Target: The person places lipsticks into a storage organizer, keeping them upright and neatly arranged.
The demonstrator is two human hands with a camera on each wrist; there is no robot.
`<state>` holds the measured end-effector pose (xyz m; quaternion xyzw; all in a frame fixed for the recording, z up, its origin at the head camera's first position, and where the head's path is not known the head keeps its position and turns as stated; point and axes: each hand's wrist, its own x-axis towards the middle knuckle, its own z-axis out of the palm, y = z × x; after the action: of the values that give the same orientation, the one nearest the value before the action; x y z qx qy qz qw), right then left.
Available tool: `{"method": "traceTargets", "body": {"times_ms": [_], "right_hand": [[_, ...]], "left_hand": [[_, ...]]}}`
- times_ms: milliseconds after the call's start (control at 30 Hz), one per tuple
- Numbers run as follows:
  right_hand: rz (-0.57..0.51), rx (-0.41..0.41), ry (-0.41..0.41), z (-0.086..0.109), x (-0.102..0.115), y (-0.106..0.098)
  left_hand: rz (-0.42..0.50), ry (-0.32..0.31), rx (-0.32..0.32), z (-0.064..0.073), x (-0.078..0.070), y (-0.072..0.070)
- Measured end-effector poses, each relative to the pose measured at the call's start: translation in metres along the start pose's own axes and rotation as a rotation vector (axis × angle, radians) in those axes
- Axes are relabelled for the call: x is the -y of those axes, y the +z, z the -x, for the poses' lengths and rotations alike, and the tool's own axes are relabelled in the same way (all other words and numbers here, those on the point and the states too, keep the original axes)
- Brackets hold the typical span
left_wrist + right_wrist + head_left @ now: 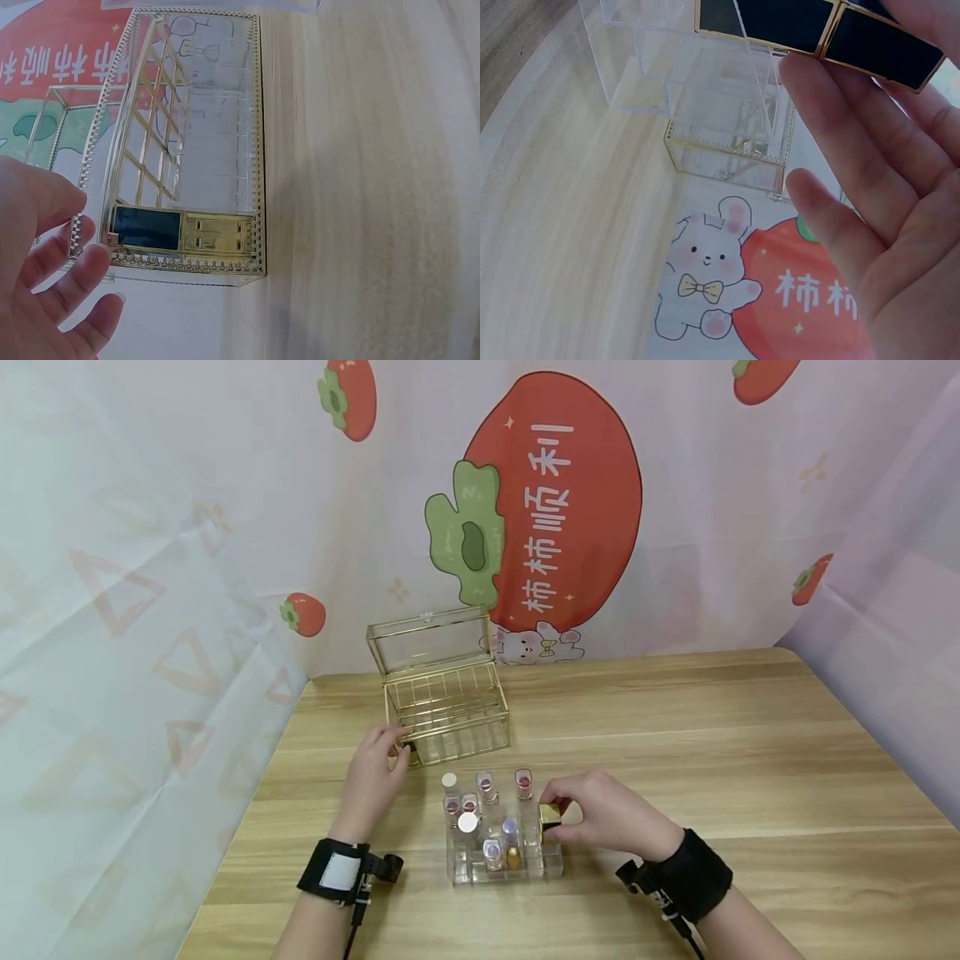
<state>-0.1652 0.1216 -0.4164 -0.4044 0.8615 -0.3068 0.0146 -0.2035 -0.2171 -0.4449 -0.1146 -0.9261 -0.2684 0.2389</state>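
Observation:
My right hand [600, 810] pinches a black-and-gold lipstick [885, 45] between thumb and fingers at the right end of a clear stepped acrylic lipstick stand [532, 860]. In the right wrist view, the stand's clear wall overlaps part of that tube. My left hand [378, 772] is at the left end of a gold-framed glass box [465, 735], its fingers loosely bent by the rim. Inside that end lies another black-and-gold lipstick [180, 231], beside a gold wire divider [154, 127]. The box's lid [431, 643] stands raised at the back.
Several lipsticks stand in the acrylic stand, among them a white-capped one [468, 823], a purple one [510, 832] and a small gold one [513, 857]. The wooden table [712, 735] meets a printed cloth backdrop [555, 510] behind the box.

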Motion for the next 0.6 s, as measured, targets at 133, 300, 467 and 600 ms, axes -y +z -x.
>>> {"method": "traceTargets", "body": {"times_ms": [133,300,467,600], "right_hand": [[-0.004,-0.005,-0.007,-0.001,0.000,0.000],[0.006,-0.012,-0.021,0.000,0.000,0.000],[0.016,-0.037,-0.017,-0.001,0.002,-0.006],[0.010,-0.070,-0.030,-0.003,0.005,-0.014]], "left_hand": [[-0.001,0.000,0.002,0.001,0.000,0.000],[-0.005,0.002,-0.001,0.001,-0.001,0.000],[-0.017,0.014,-0.008,0.001,-0.001,0.000],[-0.021,0.015,-0.011,0.001,-0.001,0.000]]}}
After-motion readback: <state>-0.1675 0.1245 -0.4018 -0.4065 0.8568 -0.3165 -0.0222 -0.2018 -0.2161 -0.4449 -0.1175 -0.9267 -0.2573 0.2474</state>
